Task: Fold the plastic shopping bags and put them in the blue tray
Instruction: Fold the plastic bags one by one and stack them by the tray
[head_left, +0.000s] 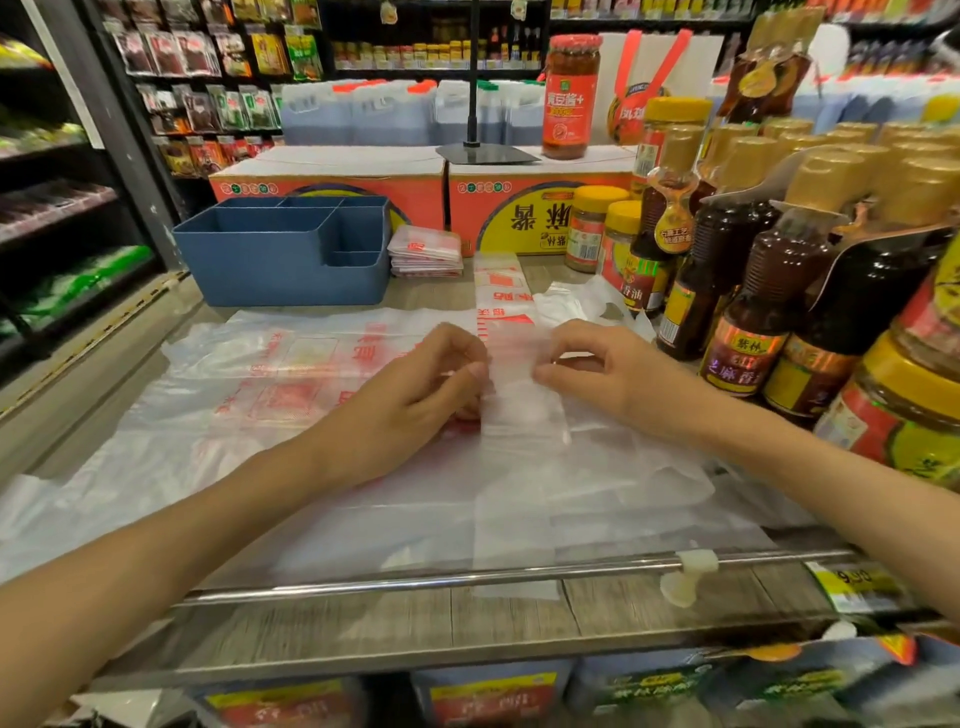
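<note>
Our left hand (421, 384) and right hand (587, 364) pinch the strip (511, 384) between them; it seems light, limp, slippery, so we grip edges.

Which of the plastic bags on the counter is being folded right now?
The narrow folded strip pinched between the left hand and right hand; the other bags lie spread flat or stacked beside the blue tray.

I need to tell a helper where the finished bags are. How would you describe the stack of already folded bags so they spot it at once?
Find the blue tray at the back left of the counter. The folded bags sit just to its right, outside it, in front of the orange cartons. Unlike the loose bags spread flat nearby, they form a small, neat stack of white squares with red print.
</note>
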